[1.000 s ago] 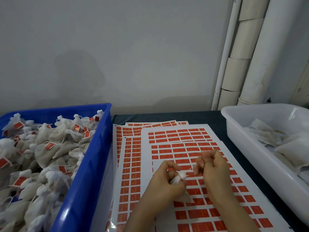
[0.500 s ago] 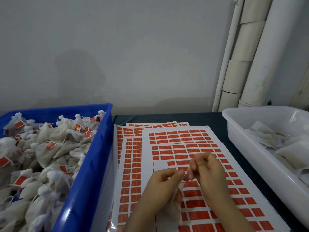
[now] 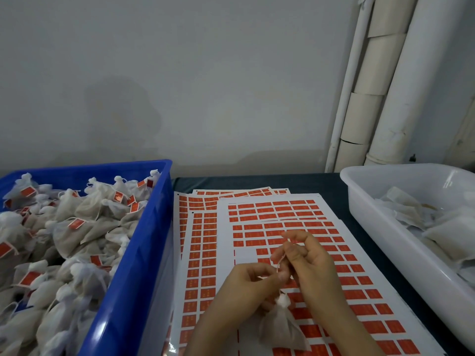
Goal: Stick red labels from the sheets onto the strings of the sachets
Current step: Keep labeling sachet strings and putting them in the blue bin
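Note:
Over the top label sheet [image 3: 277, 211] my two hands meet. My left hand [image 3: 246, 286] pinches the string of a white mesh sachet [image 3: 280, 327], which hangs below my fingers. My right hand [image 3: 308, 260] pinches a small red label [image 3: 280, 262] at the string, fingertips touching those of the left hand. Sheets of red labels lie fanned under the hands; the top sheet has a bare white patch [image 3: 244, 255] where labels are gone.
A blue crate [image 3: 144, 253] at the left holds several sachets with red labels. At the right stands a white tub [image 3: 365, 214] with plain sachets. The table is dark, a grey wall stands behind, and white pipes [image 3: 401, 98] rise at the back right.
The sachet has dropped from inside my left fist and now hangs by its string. My right hand has come against the left, with the red label now showing between the fingers.

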Demonstrator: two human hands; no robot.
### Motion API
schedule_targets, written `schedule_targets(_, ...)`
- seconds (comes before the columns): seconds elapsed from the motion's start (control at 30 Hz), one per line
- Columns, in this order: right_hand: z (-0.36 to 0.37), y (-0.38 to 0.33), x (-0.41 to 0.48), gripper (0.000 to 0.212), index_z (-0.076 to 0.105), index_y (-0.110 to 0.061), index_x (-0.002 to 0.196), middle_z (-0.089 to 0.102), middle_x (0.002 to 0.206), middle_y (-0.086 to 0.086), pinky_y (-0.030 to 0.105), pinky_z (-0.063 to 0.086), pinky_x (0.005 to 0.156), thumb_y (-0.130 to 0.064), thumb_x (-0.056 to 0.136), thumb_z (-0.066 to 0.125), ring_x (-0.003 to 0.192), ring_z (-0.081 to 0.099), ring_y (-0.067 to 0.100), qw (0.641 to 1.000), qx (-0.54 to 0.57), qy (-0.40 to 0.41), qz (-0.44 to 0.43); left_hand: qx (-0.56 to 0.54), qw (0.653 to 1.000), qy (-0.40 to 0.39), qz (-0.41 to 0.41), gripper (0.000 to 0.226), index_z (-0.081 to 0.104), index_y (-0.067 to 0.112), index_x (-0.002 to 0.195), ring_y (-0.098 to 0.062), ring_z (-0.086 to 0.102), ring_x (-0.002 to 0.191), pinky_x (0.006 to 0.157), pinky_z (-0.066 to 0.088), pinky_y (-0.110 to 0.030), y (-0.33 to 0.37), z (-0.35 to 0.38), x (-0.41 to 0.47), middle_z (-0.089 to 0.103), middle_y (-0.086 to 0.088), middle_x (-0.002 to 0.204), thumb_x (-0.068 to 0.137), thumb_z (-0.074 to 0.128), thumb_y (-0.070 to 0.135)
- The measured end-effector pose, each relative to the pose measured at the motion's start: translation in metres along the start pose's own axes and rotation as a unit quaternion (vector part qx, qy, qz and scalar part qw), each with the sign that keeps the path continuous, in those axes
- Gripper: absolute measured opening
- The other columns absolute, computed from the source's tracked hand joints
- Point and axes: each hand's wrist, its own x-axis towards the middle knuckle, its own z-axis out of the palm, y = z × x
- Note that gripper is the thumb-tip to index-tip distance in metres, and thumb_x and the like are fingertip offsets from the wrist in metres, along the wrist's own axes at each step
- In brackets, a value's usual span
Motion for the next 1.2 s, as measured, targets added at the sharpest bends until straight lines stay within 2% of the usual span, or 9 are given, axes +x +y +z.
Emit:
schedule_targets(0.27,0.002,0.006,0.002,0.012,0.058,-0.028,0.098,0.070,0.073,-0.012,0.016,0.053,0.058,-0.026,0.089,0.050,0.059,0.066,0.011,0.999,-0.024,0.024,-0.010,0.021,1.000,0.007,-0.008,0.021,0.071,0.029,0.062,-0.005,0.059,0.048,0.050,0.047,-0.015,-0.002,-0.003,0.001,0.065,0.009,0.058,0.080,0.067,0.039)
schedule_targets(0.4,0.003,0.005,0.003,0.011,0.057,-0.030,0.094,0.069,0.076,-0.021,0.010,0.050,0.056,-0.032,0.088,0.048,0.065,0.067,0.004,0.998,-0.037,0.044,-0.011,0.030,0.999,0.019,-0.011,0.018,0.070,0.025,0.066,-0.005,0.059,0.047,0.050,0.048,-0.014,-0.002,-0.005,0.003,0.065,0.010,0.056,0.081,0.067,0.036)
schedule_targets(0.5,0.003,0.008,0.003,0.027,0.058,-0.034,0.095,0.068,0.085,-0.026,0.006,0.047,0.057,-0.050,0.080,0.042,0.077,0.066,-0.002,0.996,-0.056,0.068,0.001,0.040,0.998,0.045,-0.022,0.016,0.069,0.019,0.073,-0.005,0.061,0.048,0.052,0.049,-0.015,-0.005,-0.008,0.005,0.066,0.010,0.056,0.084,0.066,0.030)
schedule_targets(0.6,0.008,0.019,0.003,0.041,0.049,-0.042,0.112,0.053,0.117,-0.026,0.018,0.047,0.084,-0.060,0.079,0.031,0.110,0.055,0.004,0.984,-0.171,0.020,0.042,0.093,0.988,0.121,-0.020,0.015,0.068,0.024,0.074,-0.003,0.063,0.054,0.053,0.048,-0.012,-0.012,-0.011,0.008,0.067,0.012,0.063,0.087,0.063,0.030)
schedule_targets(0.7,0.018,0.033,0.002,0.059,0.023,-0.035,0.140,0.029,0.149,-0.009,0.036,0.031,0.110,-0.059,0.087,0.028,0.136,0.031,0.017,0.925,-0.359,-0.059,0.109,0.183,0.953,0.241,-0.002,0.013,0.066,0.027,0.076,-0.003,0.062,0.073,0.075,0.052,-0.015,-0.020,-0.013,0.013,0.068,0.014,0.086,0.087,0.063,0.033)
schedule_targets(0.77,0.021,0.038,0.001,0.070,0.008,-0.037,0.144,0.010,0.155,-0.010,0.036,0.012,0.113,-0.067,0.082,0.018,0.143,0.011,0.016,0.886,-0.442,-0.089,0.107,0.252,0.921,0.297,-0.015,0.012,0.068,0.026,0.087,-0.007,0.060,0.098,0.094,0.046,-0.025,-0.025,-0.016,0.017,0.064,0.012,0.114,0.086,0.063,0.037)
schedule_targets(0.83,0.020,0.041,0.000,0.075,0.001,-0.039,0.144,0.002,0.155,-0.011,0.035,0.004,0.112,-0.069,0.077,0.010,0.143,0.001,0.015,0.876,-0.458,-0.101,0.107,0.276,0.905,0.321,-0.038,0.017,0.068,0.025,0.095,-0.012,0.053,0.117,0.105,0.039,-0.032,-0.029,-0.019,0.019,0.057,0.009,0.128,0.086,0.062,0.039)
schedule_targets(1.0,0.017,0.041,-0.002,0.072,0.000,-0.037,0.145,0.001,0.155,-0.012,0.036,0.009,0.113,-0.064,0.086,0.031,0.143,0.003,0.015,0.864,-0.478,-0.113,0.115,0.249,0.903,0.347,-0.053,0.013,0.061,0.025,0.094,-0.012,0.057,0.100,0.097,0.047,-0.031,-0.026,-0.020,0.021,0.062,0.005,0.115,0.088,0.060,0.037)
schedule_targets(1.2,0.011,0.032,-0.010,0.072,0.005,-0.041,0.143,0.007,0.155,-0.013,0.038,0.019,0.113,-0.055,0.086,0.047,0.142,0.012,0.016,0.879,-0.442,-0.116,0.137,0.239,0.912,0.331,-0.052,0.009,0.057,0.027,0.089,-0.014,0.059,0.100,0.096,0.049,-0.033,-0.025,-0.019,0.021,0.062,0.004,0.117,0.089,0.059,0.036)
